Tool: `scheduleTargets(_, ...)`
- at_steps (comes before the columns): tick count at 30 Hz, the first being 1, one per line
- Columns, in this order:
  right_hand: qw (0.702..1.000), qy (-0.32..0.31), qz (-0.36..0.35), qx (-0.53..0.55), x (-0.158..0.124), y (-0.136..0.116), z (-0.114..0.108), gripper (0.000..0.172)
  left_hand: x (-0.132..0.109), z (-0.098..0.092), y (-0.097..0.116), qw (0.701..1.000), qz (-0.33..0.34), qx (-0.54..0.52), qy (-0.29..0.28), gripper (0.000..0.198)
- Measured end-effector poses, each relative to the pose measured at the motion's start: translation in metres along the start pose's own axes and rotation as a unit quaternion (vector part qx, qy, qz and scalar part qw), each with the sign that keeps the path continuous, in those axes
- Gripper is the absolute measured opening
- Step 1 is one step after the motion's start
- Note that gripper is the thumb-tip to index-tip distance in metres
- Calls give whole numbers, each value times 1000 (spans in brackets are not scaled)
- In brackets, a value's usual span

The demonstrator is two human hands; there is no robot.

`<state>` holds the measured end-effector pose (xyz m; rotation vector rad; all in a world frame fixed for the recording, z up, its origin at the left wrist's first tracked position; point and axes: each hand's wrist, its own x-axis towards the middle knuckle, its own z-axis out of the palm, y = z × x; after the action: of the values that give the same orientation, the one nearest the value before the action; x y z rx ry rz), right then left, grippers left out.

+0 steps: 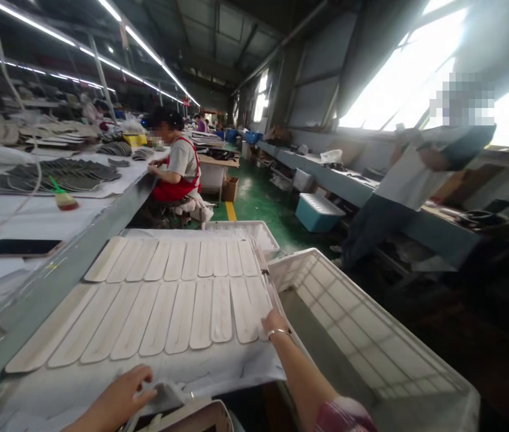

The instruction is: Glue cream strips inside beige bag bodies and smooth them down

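Observation:
Two rows of long, pale, round-cornered panels (155, 318) lie side by side on a white-covered surface (218, 366) in front of me. My right hand (274, 324), with a bracelet at the wrist, is closed at the right edge of the last panel (258, 306) in the near row; its fingertips are partly hidden. Below the near row, my left hand (123, 393) hovers with thumb and fingers apart and nothing between them. Close by it at the bottom edge is a pale, box-like object (204, 417), partly cut off.
A large white plastic crate (384, 312) stands on the right. Along the left runs a workbench (101, 231) with a phone (20, 247), a green-handled brush (63, 195) and dark stacked pieces (51, 174). A seated co-worker (182, 162) is ahead; another person (416, 168) stands at right.

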<state>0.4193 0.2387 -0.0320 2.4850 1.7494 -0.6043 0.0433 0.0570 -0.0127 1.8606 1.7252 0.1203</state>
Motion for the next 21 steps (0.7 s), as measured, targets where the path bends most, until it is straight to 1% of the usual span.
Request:
scheduleTargets(2, 1000, -3, 15, -17, 3, -5, 2, 25, 18, 2, 7, 996, 63, 42, -45, 32)
scheduleTargets(5, 999, 28, 19, -21, 8, -9, 2, 31, 34, 1, 4, 984, 98, 108, -101, 57)
scheduleTargets(8, 998, 50, 33, -12, 20, -13, 1, 36, 42, 1, 0, 973, 95, 156, -142, 79)
scheduleTargets(10, 998, 39, 47, -1, 29, -16, -1, 35, 44, 4, 4, 964, 79, 185, -175, 91)
scheduleTargets(12, 998, 21, 58, 12, 38, -19, -3, 34, 43, 9, 13, 953, 60, 214, -204, 99)
scheduleTargets(14, 998, 0, 56, 31, 45, -20, -6, 34, 43, 15, 23, 948, 46, 232, -212, 101)
scheduleTargets(16, 998, -24, 32, 55, 50, -19, -10, 30, 43, 21, 30, 949, 38, 239, -203, 102)
scheduleTargets(19, 993, -59, -23, 100, 54, -12, -17, 26, 47, 28, 32, 952, 27, 235, -195, 104)
scheduleTargets(21, 986, -78, -50, 140, 55, -6, -24, 28, 50, 32, 29, 960, 22, 204, -190, 98)
